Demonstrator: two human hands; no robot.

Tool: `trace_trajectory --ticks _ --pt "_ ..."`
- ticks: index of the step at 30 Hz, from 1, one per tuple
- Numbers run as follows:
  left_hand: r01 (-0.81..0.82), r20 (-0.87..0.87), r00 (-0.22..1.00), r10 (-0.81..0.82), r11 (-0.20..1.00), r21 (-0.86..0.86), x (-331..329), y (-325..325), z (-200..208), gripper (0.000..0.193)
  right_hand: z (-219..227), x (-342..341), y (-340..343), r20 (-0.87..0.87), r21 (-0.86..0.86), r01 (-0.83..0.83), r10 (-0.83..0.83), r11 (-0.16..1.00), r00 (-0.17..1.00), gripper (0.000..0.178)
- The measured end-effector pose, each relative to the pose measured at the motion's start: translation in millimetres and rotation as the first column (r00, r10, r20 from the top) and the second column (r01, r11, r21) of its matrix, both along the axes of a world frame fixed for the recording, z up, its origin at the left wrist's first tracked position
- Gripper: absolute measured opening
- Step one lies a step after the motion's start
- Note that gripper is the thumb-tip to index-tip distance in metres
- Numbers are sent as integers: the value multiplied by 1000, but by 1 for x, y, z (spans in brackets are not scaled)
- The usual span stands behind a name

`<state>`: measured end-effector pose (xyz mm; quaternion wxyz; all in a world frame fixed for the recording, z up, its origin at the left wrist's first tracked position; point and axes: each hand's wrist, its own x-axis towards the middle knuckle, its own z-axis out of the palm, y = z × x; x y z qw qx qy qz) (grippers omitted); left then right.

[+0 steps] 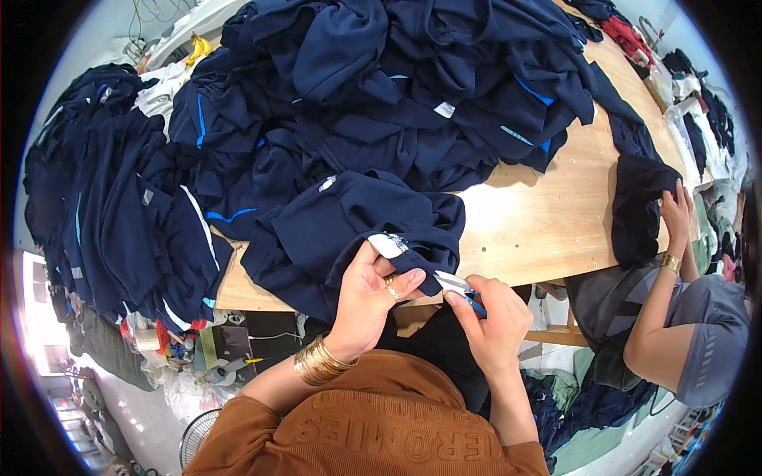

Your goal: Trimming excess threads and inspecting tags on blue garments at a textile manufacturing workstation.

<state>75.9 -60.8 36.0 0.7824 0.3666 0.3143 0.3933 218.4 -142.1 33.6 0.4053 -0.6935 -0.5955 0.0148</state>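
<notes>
A navy garment (341, 222) lies bunched at the near edge of the table, a white label showing on it. My left hand (361, 297) is closed on its edge, thumb and fingers pinching the cloth beside a white patch (387, 243). In my right hand (498, 324) is a pair of thread snips (454, 283) with pale blades and a blue grip. Their blades point left and meet the cloth edge just right of my left fingertips. Whether they touch a thread is too small to tell.
A large heap of navy garments (341, 95) covers the far side of the wooden table (540, 226). Another pile (119, 190) hangs over the left edge. At the right, a co-worker's hand (675, 210) holds a dark garment (635, 214). Bananas (198, 49) lie at the far left.
</notes>
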Motion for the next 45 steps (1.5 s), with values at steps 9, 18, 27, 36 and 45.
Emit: trace_trajectory --ticks 9,18,27,36,45 --pt "19 -27 999 -19 1000 -1 -1 0 0 33 -1 1 1 21 15 -17 16 1000 1000 24" --pt "17 -12 1000 -17 1000 -12 1 -2 1 36 -3 2 1 42 29 -24 23 999 999 23" --pt "12 -40 999 -10 999 48 0 -1 -4 37 1 4 1 66 21 -1 0 1000 998 24" --pt "16 -50 999 -11 995 99 0 -2 -6 37 2 3 2 82 26 -21 19 999 996 24" --pt "110 -92 991 -100 987 117 -2 -3 -6 38 11 -2 5 -505 30 -36 46 999 862 38"
